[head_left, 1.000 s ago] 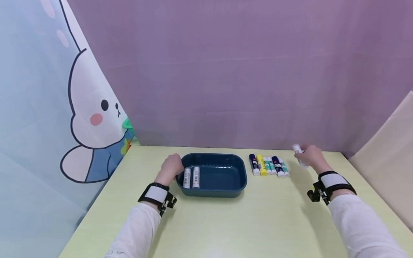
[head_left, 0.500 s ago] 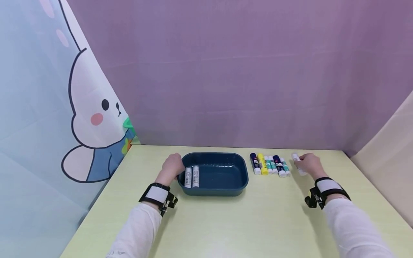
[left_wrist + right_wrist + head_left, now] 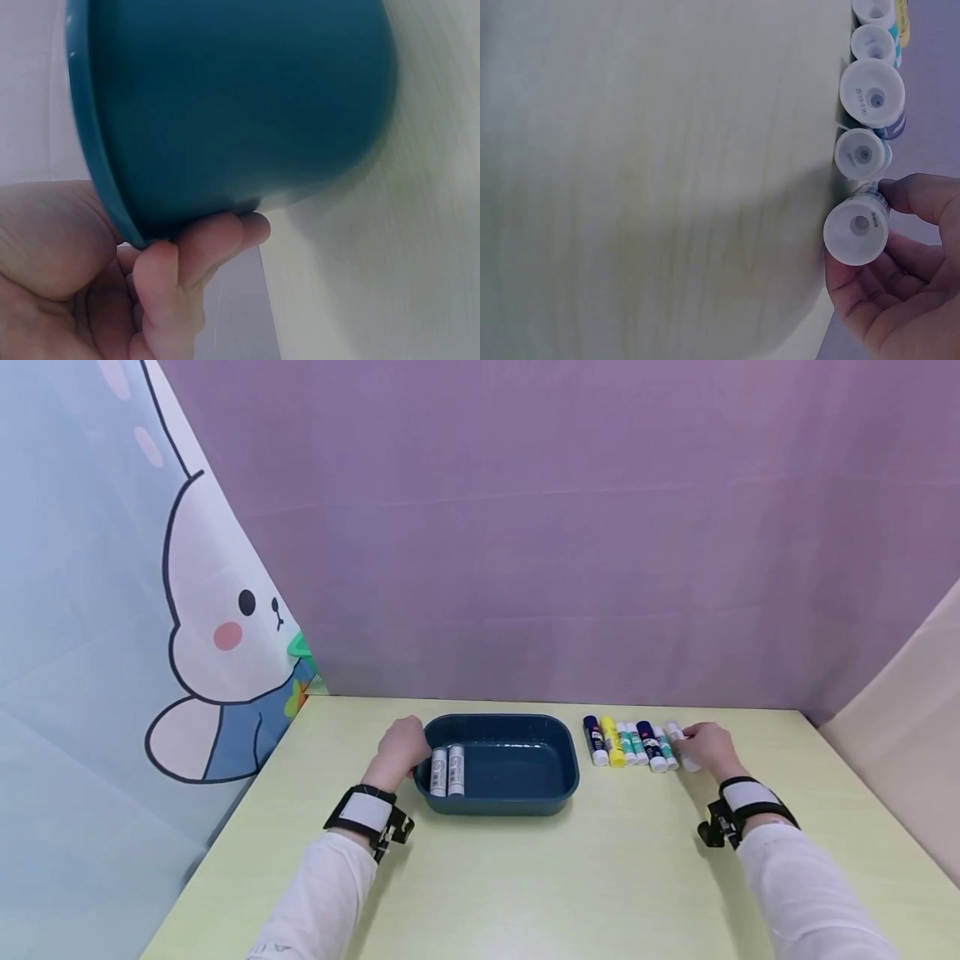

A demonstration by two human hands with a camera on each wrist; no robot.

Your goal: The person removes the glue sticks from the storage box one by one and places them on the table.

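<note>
While the left hand [image 3: 401, 745] is gripping the rim of the dark teal plastic tray [image 3: 517, 802], the right hand [image 3: 705, 746], raised a second ago, is now setting its pinched white glue stick [image 3: 857, 225] on the pale green table [image 3: 570, 877], just beside the row of coloured sticks [image 3: 628, 744], extending it.

The table [image 3: 525, 877] is pale yellow-green. A blue tray [image 3: 517, 797] lies on it. A row of glue sticks [image 3: 630, 745] lies at its 3 o'clock.

Head looks down; wrist views sit close.
</note>
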